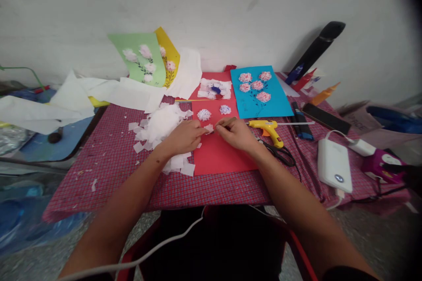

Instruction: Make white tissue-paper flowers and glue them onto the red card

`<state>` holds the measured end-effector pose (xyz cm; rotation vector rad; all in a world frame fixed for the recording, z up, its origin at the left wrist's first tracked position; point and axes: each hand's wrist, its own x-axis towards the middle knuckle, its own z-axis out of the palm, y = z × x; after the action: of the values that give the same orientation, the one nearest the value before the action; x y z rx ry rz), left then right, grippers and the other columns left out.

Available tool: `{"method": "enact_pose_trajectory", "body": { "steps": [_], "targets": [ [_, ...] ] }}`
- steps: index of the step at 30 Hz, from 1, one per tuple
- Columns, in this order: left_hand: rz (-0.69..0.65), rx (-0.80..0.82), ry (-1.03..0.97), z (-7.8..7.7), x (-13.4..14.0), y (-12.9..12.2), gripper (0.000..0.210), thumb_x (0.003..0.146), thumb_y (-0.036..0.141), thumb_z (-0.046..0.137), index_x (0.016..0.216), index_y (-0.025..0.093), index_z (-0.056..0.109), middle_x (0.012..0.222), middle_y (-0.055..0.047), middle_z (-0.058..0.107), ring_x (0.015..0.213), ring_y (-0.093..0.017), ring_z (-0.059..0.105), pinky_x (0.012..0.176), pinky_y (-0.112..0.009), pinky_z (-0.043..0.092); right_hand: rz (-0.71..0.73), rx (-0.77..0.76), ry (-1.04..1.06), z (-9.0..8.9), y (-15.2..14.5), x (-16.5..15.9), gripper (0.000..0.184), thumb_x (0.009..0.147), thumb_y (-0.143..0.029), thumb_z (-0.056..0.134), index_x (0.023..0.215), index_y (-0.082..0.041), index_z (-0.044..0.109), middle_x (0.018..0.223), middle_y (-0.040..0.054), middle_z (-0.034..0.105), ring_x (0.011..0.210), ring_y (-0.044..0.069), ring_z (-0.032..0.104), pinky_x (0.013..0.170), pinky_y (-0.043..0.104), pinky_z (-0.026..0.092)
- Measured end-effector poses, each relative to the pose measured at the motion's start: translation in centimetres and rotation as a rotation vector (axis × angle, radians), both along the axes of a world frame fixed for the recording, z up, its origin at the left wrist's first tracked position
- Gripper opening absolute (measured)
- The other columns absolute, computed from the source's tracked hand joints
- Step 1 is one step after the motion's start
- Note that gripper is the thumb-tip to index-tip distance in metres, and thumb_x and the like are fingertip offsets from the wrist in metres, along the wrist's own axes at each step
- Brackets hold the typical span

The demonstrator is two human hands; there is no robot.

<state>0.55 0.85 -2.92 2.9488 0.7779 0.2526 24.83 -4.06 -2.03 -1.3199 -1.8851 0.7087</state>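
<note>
A red sheet of card (220,160) lies in front of me. My left hand (187,137) rests at its left edge, index finger stretched out to a small white tissue paper flower (209,128), the other fingers curled. My right hand (236,132) is closed on a thin brown stick (230,120), its tip hidden near that flower. Above my hands, a white tissue flower (204,115) and a purple-specked flower (225,109) sit on the card. A heap of cut white tissue squares (161,125) lies beside my left hand.
Right of the card are a yellow glue gun (268,129), black scissors (280,153) and a white power bank (334,164). Behind stand a blue card (280,96) with pink flowers, a green card (118,50) and a paint-stained tissue (206,89). White paper sheets (132,94) lie left.
</note>
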Motion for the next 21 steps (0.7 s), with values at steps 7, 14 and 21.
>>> {"method": "enact_pose_trajectory", "body": {
  "steps": [7,14,21],
  "targets": [
    [0.006,-0.011,-0.004,0.17,0.03,-0.1,0.043,0.097,0.016,0.045,0.133,0.02,0.069,0.099,-0.009,0.062,0.091,-0.024,0.056,0.086,-0.039,0.045,0.011,0.0,0.023,0.01,-0.06,-0.01,0.03,0.096,-0.026,0.055,0.067,-0.022,0.063,0.083,0.0049,0.076,0.071,0.017,0.064,0.065,0.031,0.045],
    [0.007,-0.011,0.005,0.13,0.03,-0.06,0.041,0.098,0.016,0.045,0.131,0.02,0.07,0.099,-0.009,0.063,0.091,-0.024,0.056,0.087,-0.039,0.045,0.006,-0.007,0.004,0.04,-0.07,-0.01,0.027,0.095,-0.023,0.056,0.069,-0.021,0.064,0.085,0.0053,0.076,0.072,0.017,0.064,0.067,0.033,0.044],
    [0.0,-0.012,-0.005,0.06,0.09,-0.09,0.043,0.096,0.016,0.046,0.133,0.02,0.069,0.099,-0.009,0.063,0.091,-0.024,0.056,0.087,-0.04,0.046,0.006,-0.007,-0.018,0.15,-0.02,-0.06,0.028,0.095,-0.023,0.056,0.067,-0.022,0.06,0.079,0.0036,0.073,0.068,0.017,0.062,0.065,0.033,0.043]
  ]
}}
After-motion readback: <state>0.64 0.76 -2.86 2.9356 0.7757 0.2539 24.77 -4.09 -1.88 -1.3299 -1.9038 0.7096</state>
